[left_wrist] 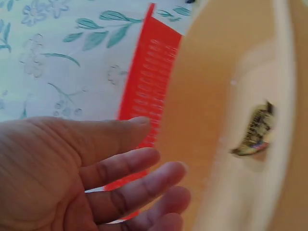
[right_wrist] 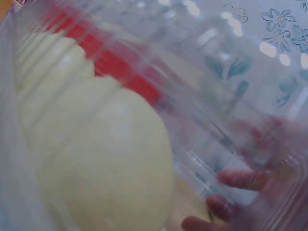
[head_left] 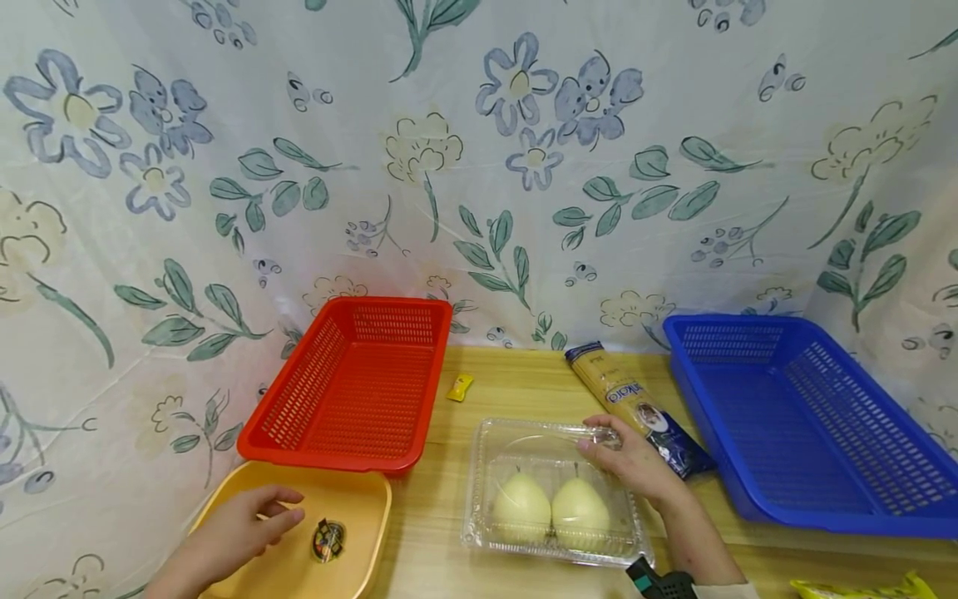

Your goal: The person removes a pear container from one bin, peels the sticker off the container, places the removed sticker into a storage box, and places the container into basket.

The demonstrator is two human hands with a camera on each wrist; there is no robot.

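A clear plastic clamshell box (head_left: 554,441) with two pale yellow pears (head_left: 521,509) inside sits on the table. My right hand (head_left: 624,457) grips its far right corner; through the plastic in the right wrist view, fingers (right_wrist: 243,179) show around the edge beyond a large pear (right_wrist: 115,149). On the left, my left hand (head_left: 243,528) hangs over the yellow tray (head_left: 377,532) with loosely bent fingers and nothing in them. A small item in a dark and gold wrapper (head_left: 328,540) lies in that tray, to the right of the hand.
Behind the yellow tray stands a red plastic basket (head_left: 374,399). A small yellow packet (head_left: 460,387) lies right of it. A pasta packet (head_left: 636,403) leans toward a blue basket (head_left: 823,416) on the right. Another yellow packet (head_left: 861,589) shows at the bottom edge.
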